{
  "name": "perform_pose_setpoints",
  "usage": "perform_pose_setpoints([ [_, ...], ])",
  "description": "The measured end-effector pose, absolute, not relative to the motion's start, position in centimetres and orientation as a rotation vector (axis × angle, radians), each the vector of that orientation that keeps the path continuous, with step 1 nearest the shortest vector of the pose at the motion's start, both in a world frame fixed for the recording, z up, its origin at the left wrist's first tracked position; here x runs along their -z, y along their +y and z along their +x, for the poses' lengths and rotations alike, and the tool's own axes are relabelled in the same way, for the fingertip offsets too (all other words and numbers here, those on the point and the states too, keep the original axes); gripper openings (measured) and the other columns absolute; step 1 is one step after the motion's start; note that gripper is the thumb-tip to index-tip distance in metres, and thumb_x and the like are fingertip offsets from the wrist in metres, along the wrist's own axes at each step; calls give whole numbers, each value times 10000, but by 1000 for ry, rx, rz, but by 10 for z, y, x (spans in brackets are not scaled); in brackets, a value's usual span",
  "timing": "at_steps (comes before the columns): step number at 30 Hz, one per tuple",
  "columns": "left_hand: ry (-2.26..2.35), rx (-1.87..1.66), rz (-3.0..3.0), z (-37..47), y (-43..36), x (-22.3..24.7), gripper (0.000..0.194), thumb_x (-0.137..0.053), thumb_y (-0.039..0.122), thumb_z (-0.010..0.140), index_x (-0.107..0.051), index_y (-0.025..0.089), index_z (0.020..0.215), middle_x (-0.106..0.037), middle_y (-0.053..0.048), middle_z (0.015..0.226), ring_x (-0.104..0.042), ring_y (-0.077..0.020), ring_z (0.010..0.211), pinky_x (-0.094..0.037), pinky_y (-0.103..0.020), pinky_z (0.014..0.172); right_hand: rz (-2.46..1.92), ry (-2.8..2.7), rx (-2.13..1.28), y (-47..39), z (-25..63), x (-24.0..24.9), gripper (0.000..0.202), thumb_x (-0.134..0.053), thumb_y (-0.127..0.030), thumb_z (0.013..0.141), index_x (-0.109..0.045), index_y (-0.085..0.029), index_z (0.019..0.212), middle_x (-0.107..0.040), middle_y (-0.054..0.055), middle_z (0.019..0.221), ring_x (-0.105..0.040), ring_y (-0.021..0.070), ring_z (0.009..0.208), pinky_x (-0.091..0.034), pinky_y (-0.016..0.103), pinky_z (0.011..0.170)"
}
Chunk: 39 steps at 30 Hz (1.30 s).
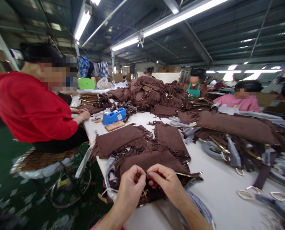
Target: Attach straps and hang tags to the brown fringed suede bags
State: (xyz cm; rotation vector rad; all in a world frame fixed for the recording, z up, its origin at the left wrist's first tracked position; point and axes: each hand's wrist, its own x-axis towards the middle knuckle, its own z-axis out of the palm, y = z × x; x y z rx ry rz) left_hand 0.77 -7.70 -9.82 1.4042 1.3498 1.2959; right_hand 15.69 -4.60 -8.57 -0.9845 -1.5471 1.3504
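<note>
Far L, we list 1 co-worker in red top (34,108), seated on woven stool (44,159), hands together by the table edge; green floor w/ pale scraps (13,195) below. Next, green box (86,83) at back, gold-edged stack (89,99) before it, then blue tape dispenser (114,117) w/ tan flat item (115,125) just beside. Nearer us, fringed brown panel (120,140) lying flat. Ctr. front: our L hand (132,183), thumb & fingers pinched; tips meet on small piece (146,174), too tiny to ID; our R hand (165,179) pinched on same, facing it. Under both hands, on table nr. its front edge: brown fringed bag (159,161), gold zip along its R side. Behind, lg. brown heap (147,89); to R of ctr., 1 person in teal apron (193,92). R side: long brown bag (235,126) atop a pile, w/ person in pink (239,103) beyond; lastly, on white table (211,182), gold rings (245,194) & plastic-wrapped bits, partly blurred.
</note>
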Motion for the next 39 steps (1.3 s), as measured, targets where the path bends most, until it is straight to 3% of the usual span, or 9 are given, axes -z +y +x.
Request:
perform_pose_setpoints([
  [9, 1345, -1284, 1396, 9, -78, 95, 155, -498, 302, 788, -538, 178, 701, -530, 22, 623, -480, -122, 553, -362, -208, 504, -994, -1643, -1289, -46, 158, 86, 246, -632, -423, 819, -686, -186, 779, -644, -13, 618, -615, 153, 585, -493, 249, 556],
  [17, 1408, -1310, 1451, 11, -80, 98, 153, -481, 284, 790, -522, 186, 681, -502, 27, 618, -468, -127, 573, -359, -211, 531, -967, -1948, -847, -46, 160, 92, 200, -531, -220, 887, -643, -211, 722, -602, -23, 641, -563, 144, 612, -416, 251, 611],
  [24, 1448, -1244, 1493, 13, -80, 103, 153, -444, 253, 817, -511, 199, 690, -529, 12, 633, -505, -151, 589, -381, -237, 554, -1010, -1977, -847, -47, 150, 93, 208, -519, -194, 889, -654, -208, 732, -620, -14, 644, -577, 150, 611, -422, 247, 603],
  [27, 1468, -1141, 1736, 3, -81, 92, 99, -459, 191, 809, -556, 190, 791, -592, -29, 780, -567, -192, 754, -445, -284, 701, -1056, -2072, -792, -55, 162, 81, 227, -480, -233, 921, -704, -232, 882, -711, 23, 812, -647, 183, 738, -488, 276, 696],
  [29, 1503, -1065, 1984, -9, -84, 83, 269, -530, 148, 749, -576, 183, 1011, -603, -72, 1010, -556, -239, 978, -439, -351, 883, -1162, -2156, -614, -68, 184, 81, 234, -524, -298, 906, -699, -274, 1060, -728, 57, 1044, -666, 242, 935, -514, 346, 835],
  [31, 1573, -882, 2187, -21, -90, 78, 475, -584, 128, 689, -536, 182, 1159, -559, -99, 1149, -506, -283, 1095, -403, -424, 973, -1364, -2227, -347, -86, 214, 94, 421, -671, -381, 792, -655, -307, 1206, -671, 105, 1231, -624, 341, 1095, -514, 455, 912],
  [33, 1625, -617, 2299, -29, -96, 78, 424, -570, 123, 692, -558, 178, 1112, -558, -107, 1127, -517, -297, 1064, -428, -447, 941, -1544, -2317, -98, -105, 243, 116, 713, -803, -433, 611, -614, -310, 1287, -603, 171, 1327, -600, 439, 1125, -561, 525, 832],
  [36, 1634, -417, 2388, -34, -102, 85, 322, -481, 84, 733, -581, 177, 1025, -578, -106, 1072, -549, -286, 1015, -466, -415, 878, -1558, -2391, 163, -122, 266, 145, 726, -729, -352, 693, -504, -349, 1383, -560, 160, 1379, -613, 405, 1130, -619, 446, 659],
  [39, 1621, -492, 2385, -35, -97, 88, 371, -400, 48, 780, -577, 170, 1084, -621, -101, 1065, -581, -260, 1023, -463, -380, 899, -1419, -2351, 288, -126, 267, 152, 527, -637, -261, 773, -568, -285, 1295, -594, 139, 1331, -623, 322, 1128, -612, 426, 810],
])
